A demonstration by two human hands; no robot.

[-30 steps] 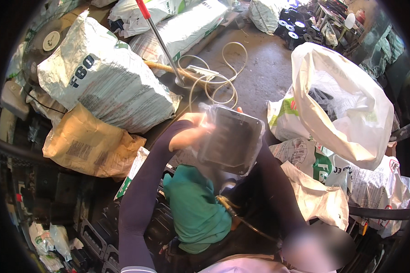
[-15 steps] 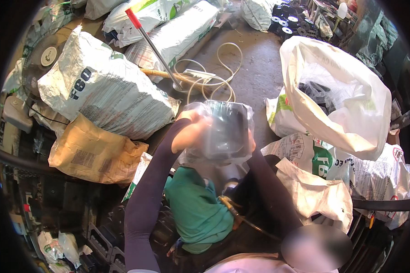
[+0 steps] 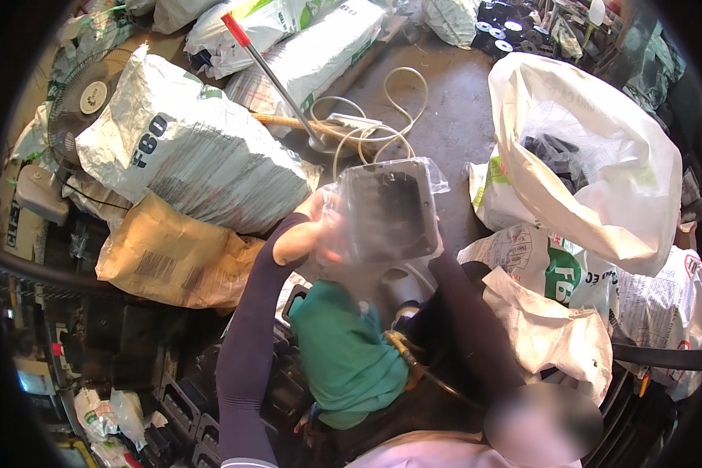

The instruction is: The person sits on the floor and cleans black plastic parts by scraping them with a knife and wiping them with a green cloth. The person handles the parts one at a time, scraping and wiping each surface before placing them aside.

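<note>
A flat black plastic part with rounded corners (image 3: 399, 210) is inside a clear plastic bag (image 3: 339, 269), held up above my lap. My left hand (image 3: 310, 234) is closed on the bag's left side, its fingers partly covered by the film and blurred. At the bag's lower right edge my right hand (image 3: 437, 248) grips it; most of that hand is hidden behind the bag. Below, a green cloth (image 3: 343, 355) lies over my leg. Beside it is a brass-coloured fitting on a thin hose (image 3: 402, 347).
A large open white sack (image 3: 515, 148) with dark, wrapped parts inside stands at right. Full white sacks (image 3: 187, 148) and a brown paper sack (image 3: 171, 257) lie at left, near a fan (image 3: 93, 97). A red-handled metal rod (image 3: 269, 74) and a looped pale cord (image 3: 425, 86) are ahead.
The bagged part has tilted, its right side rising, and it shows more sharply. My left hand stays on the bag. The whole view has shifted slightly.
</note>
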